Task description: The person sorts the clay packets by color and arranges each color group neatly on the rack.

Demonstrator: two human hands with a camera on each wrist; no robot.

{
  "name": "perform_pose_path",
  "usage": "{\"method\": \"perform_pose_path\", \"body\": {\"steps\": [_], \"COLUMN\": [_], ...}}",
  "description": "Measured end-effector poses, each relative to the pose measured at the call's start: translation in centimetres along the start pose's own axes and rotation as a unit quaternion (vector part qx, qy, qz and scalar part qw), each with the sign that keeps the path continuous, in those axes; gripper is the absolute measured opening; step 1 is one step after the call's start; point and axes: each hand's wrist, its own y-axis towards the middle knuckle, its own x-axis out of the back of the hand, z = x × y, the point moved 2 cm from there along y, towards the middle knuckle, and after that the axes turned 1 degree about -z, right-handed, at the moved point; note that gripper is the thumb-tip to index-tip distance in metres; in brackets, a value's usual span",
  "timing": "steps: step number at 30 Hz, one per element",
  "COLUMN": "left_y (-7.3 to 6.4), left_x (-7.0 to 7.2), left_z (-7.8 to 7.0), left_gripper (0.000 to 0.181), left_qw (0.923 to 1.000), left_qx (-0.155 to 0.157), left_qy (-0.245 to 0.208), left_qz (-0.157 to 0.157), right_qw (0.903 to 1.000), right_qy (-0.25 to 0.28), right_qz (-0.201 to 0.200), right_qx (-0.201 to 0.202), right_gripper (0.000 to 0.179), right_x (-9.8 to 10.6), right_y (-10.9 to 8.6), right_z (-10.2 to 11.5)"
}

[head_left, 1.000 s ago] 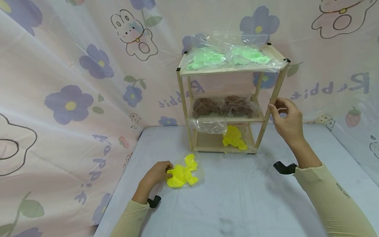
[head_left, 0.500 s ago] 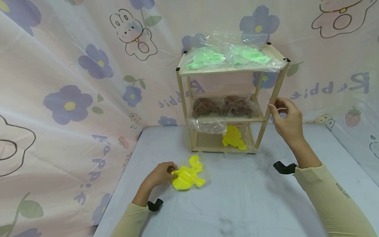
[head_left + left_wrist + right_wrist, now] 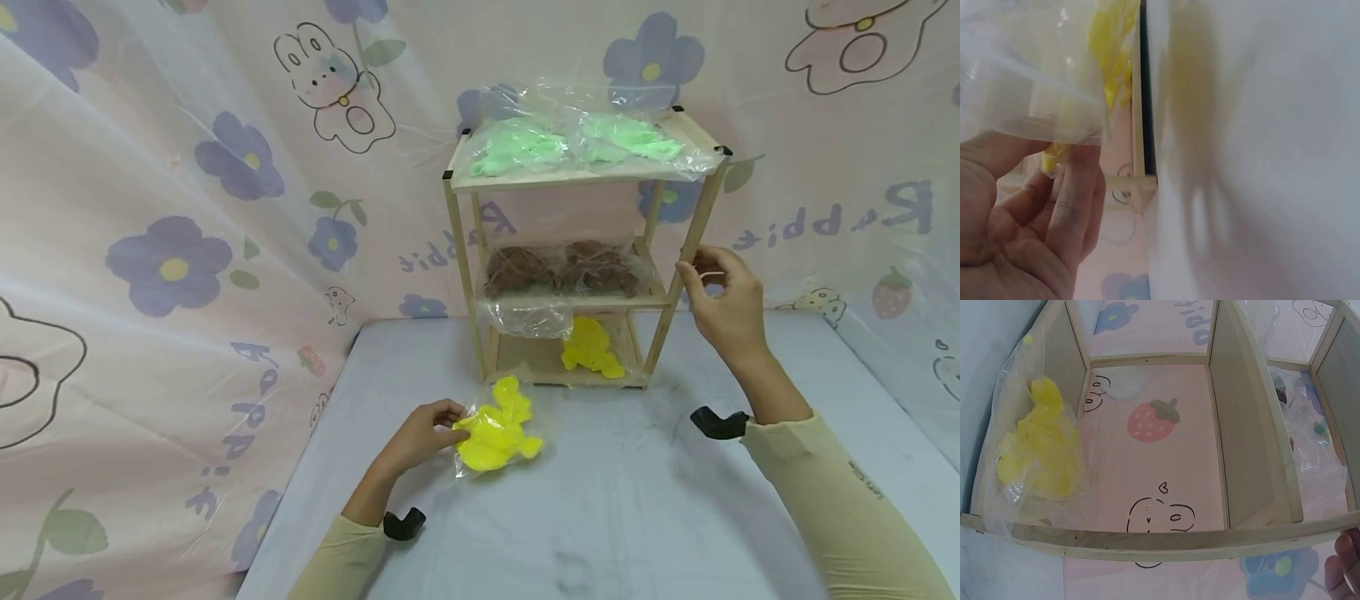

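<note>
My left hand [image 3: 423, 437] pinches the edge of a clear plastic bag [image 3: 495, 429] with a flattened, irregular yellow shape inside, just in front of the shelf. The left wrist view shows the thumb and fingers [image 3: 1072, 206] on the bag, raised off the table with its shadow below. At the right, my right hand [image 3: 727, 304] holds the front right post of a small wooden shelf [image 3: 570, 179] between thumb and fingers. Another bag with a yellow shape [image 3: 591, 348] lies on the bottom tier, on its right side; the right wrist view shows this yellow bag [image 3: 1041, 444] too.
Two clear bags with light green contents [image 3: 577, 142] lie on the top tier. Bags with brown contents [image 3: 525, 271] fill the middle tier, one bag end [image 3: 525, 318] hanging over its front edge. A white-covered table [image 3: 600, 500] lies beneath; a patterned curtain [image 3: 187, 350] stands behind.
My left hand has moved right and toward the shelf with the yellow bag, which now overlaps the front edge of the bottom tier in view. My right hand stays on the post.
</note>
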Motion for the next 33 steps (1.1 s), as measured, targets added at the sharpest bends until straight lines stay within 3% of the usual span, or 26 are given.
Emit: {"method": "perform_pose_path", "body": {"steps": [10,20,25,33], "left_y": [1.2,3.2,4.4,6.5], "left_x": [-1.7,-4.2,-5.0,-6.4], "left_z": [-2.0,-3.1,-4.1,-5.4], "left_gripper": [0.032,0.037,0.037,0.035], "left_qw": [0.9972,0.9882,0.9814,0.9649], "left_qx": [-0.015,-0.02,-0.027,-0.054], "left_qy": [-0.053,-0.115,-0.149,-0.185], "left_qz": [-0.05,-0.099,-0.118,-0.178], "right_qw": [1.0,1.0,1.0,0.9999], "right_qy": [0.003,0.007,0.007,0.01], "right_qz": [0.0,-0.002,-0.001,-0.003], "right_qx": [0.002,0.0,0.001,-0.002], "right_gripper": [0.024,0.024,0.024,0.024], "right_x": [0.0,-0.1,0.0,0.0], "right_y": [0.0,0.0,0.0,0.0], "right_z": [0.1,0.0,0.2,0.1]}}
